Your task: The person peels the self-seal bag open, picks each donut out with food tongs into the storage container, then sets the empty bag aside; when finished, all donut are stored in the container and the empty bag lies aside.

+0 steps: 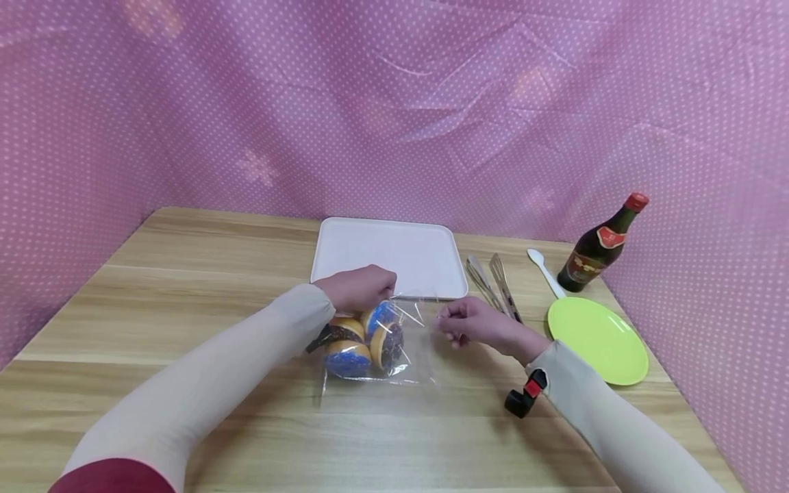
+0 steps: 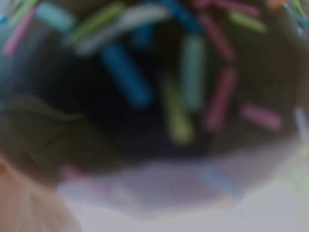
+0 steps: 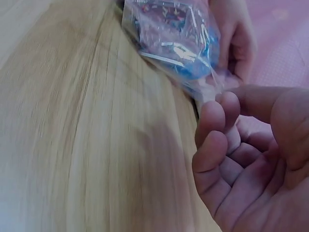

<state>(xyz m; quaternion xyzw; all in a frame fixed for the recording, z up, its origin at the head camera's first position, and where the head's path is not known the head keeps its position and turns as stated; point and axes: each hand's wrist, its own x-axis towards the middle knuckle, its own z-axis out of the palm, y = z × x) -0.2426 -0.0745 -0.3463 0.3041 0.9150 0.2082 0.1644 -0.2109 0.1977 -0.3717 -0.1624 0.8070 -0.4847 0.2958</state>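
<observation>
Four donuts [image 1: 348, 361]: two blue-topped, two dark-topped, all bunched inside the bag at its left side, which likely leaves you that loose film on the right to hold.
One clear bag [image 1: 416, 359]: right in front of you, between your two hands, just this side of the tray; whether it touches the table [image 1: 185, 308], you can't tell.
Left hand [image 1: 360, 286]: curled at the bag's far edge, apparently gripping film, probably to steady the loaded side; your fingertips are partly hidden.
Right hand [image 1: 474, 322]: thumb and forefinger pinching the bag's right edge, other fingers bent, probably to keep that side drawn out!
One white tray [image 1: 388, 250]: flat behind the bag, perhaps set back to give you room.
One green plate [image 1: 598, 342]: off to your right, past the forearm.
One bottle [image 1: 594, 250]: standing beyond the plate, likely clear of your elbow.
One white spoon [image 1: 545, 272]: handle pointing to the plate.
Two metal pieces [image 1: 483, 279]: beside the tray; separate tools or tongs, you can't tell.
</observation>
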